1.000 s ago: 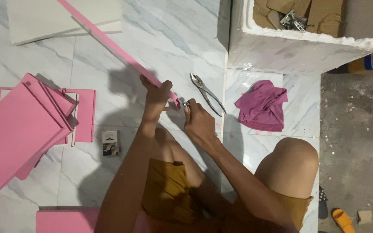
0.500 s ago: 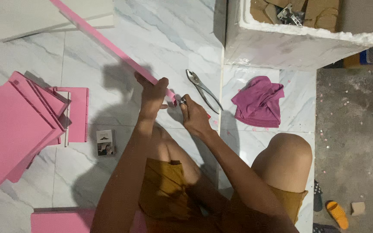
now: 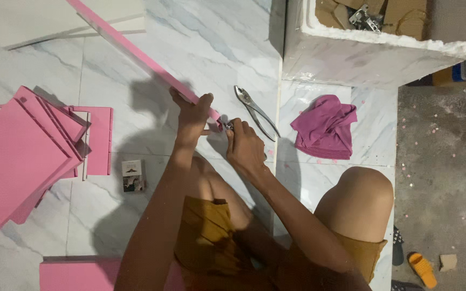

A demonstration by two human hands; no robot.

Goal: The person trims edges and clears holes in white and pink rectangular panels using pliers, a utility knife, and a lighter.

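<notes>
Head view, looking down at a marble floor (image 3: 217, 48): the person's knee (image 3: 360, 196) sits nearest, at right. Beyond it, the right hand (image 3: 246, 148) has its grip pinched together on a small metal piece (image 3: 226, 125) at the near end of a long pink panel (image 3: 141, 62), seen edge-on. Just left, the left hand (image 3: 192, 116) is clamped around that end. Pliers (image 3: 257, 110) lie just right of the hands, a folded magenta cloth (image 3: 324, 126) further right. Stacked pink boards (image 3: 22, 156) rest at left; a white foam box (image 3: 384, 40) stands farthest.

Pliers (image 3: 257, 112) on floor between hands' board end (image 3: 211, 113) and cloth (image 3: 324, 128)
</notes>
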